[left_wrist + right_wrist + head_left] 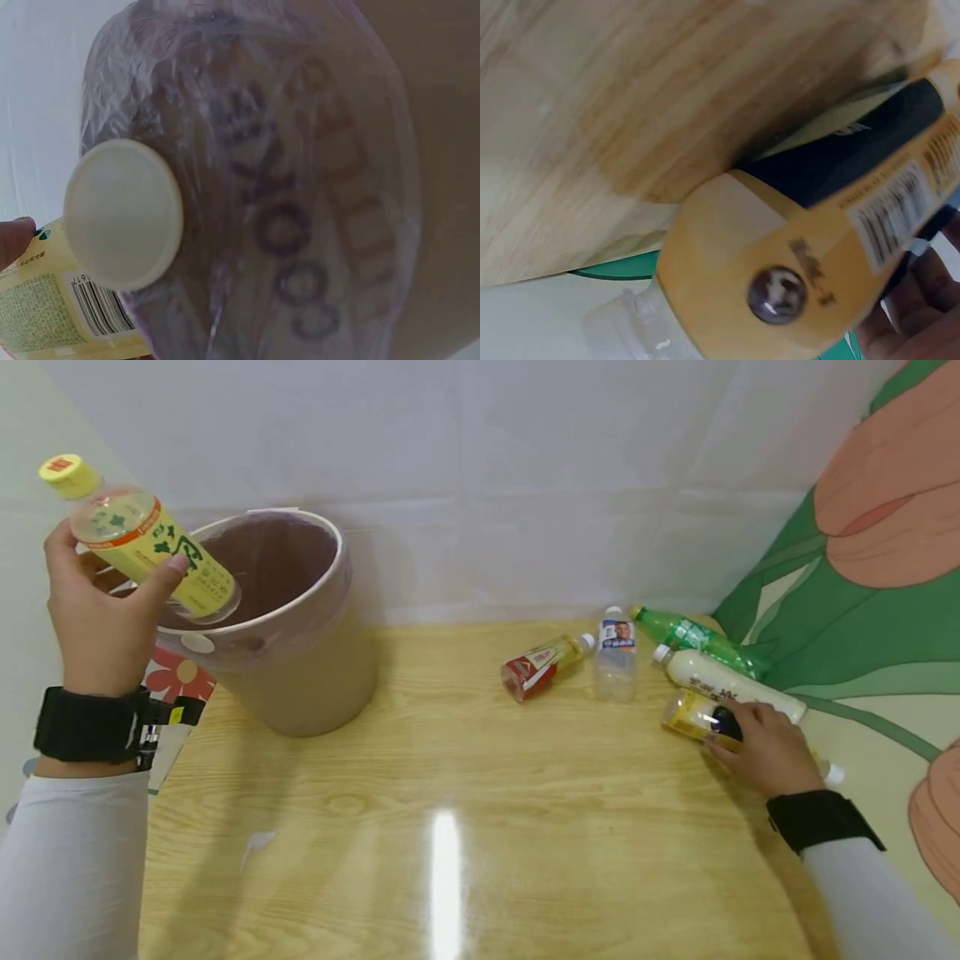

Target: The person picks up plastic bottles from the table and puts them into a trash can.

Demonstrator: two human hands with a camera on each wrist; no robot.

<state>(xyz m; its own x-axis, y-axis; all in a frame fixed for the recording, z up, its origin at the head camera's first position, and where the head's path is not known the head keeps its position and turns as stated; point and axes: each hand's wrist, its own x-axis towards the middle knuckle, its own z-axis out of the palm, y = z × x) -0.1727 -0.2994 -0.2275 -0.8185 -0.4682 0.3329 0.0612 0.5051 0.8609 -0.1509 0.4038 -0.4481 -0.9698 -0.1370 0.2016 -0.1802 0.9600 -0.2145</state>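
At the far left we see the left hand (105,627) grasping a yellow-capped, yellow-labelled bottle (142,539) around its middle, thumb across the label, cap up and base tilted toward the bin; we judge that this grip keeps the base free to pass the rim, where it seems to dip just inside. The bin (315,668) stands on the wood-grain table (450,760), its plastic liner (341,593) folded over the rim, presumably so that it stays put. Farther right, a red-labelled bottle (528,681) lies with its white cap at or just beside a clear, blue-labelled bottle (617,668). Next, a green bottle (690,637) and a milky-white bottle (720,681) lie slantwise, nearly parallel, perhaps gathered at this end to leave room in front. At the far right, the right hand (776,752) grasps a yellow-and-black-labelled bottle (686,712) from above, fingers curled round its body, likely for a secure hold; whether it touches the table we cannot tell.
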